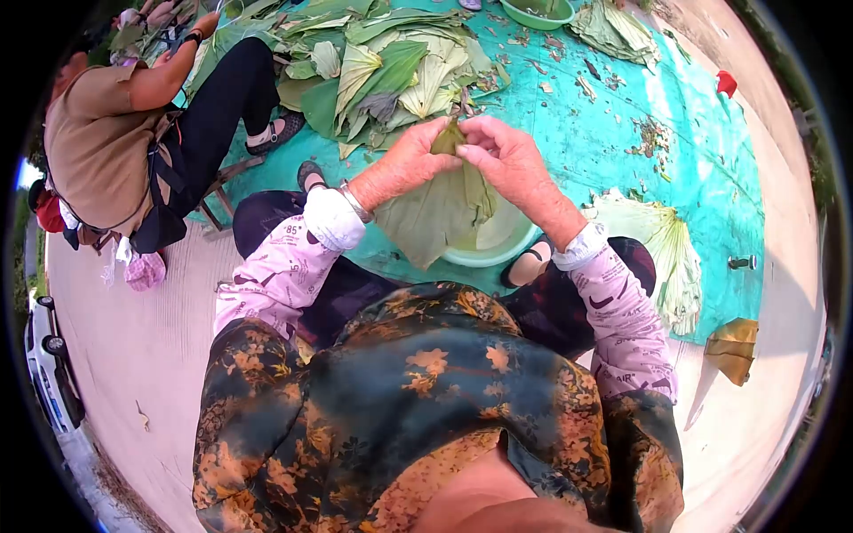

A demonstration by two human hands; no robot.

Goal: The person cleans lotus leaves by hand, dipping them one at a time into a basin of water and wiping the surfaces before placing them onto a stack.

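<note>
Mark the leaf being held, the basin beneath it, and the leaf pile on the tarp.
leaf (435, 218): head view, on the broad hanging blade.
basin (493, 258): head view, on the pale near rim.
leaf pile (391, 75): head view, on a middle leaf of the heap.

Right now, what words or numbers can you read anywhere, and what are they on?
"85": on the pink left sleeve.
Small print beside it, and the print on the pink right sleeve: too blurred to read.
No writing shows on the folded leaf or the teal sheet.
</note>
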